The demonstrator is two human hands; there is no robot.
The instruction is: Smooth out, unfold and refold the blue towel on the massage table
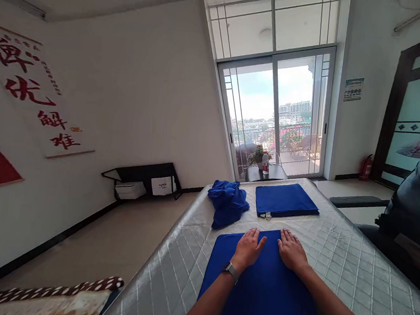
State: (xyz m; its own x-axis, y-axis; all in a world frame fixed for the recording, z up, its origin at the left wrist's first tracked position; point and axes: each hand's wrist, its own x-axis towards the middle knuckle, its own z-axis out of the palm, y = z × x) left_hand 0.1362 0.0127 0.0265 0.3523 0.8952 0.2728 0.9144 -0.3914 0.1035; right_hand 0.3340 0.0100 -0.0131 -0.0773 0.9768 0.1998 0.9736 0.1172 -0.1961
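A blue cloth (268,288) lies flat in front of me on a silver quilted surface (172,266). My left hand (249,248) rests flat on its far left part, palm down, with a watch on the wrist. Palm down as well, my right hand (292,249) presses on the far right part, fingers stretched out. Beyond them, a neatly folded stack of blue cloth (286,198) sits to the right, with small tags at its near edge. A crumpled blue cloth (227,202) lies to the left of that stack.
A small dark table (276,172) with a bottle (265,163) and a plant stands past the far edge, before glass sliding doors. On the right is a dark leather chair (413,207). A low black rack (143,174) holding boxes is by the left wall.
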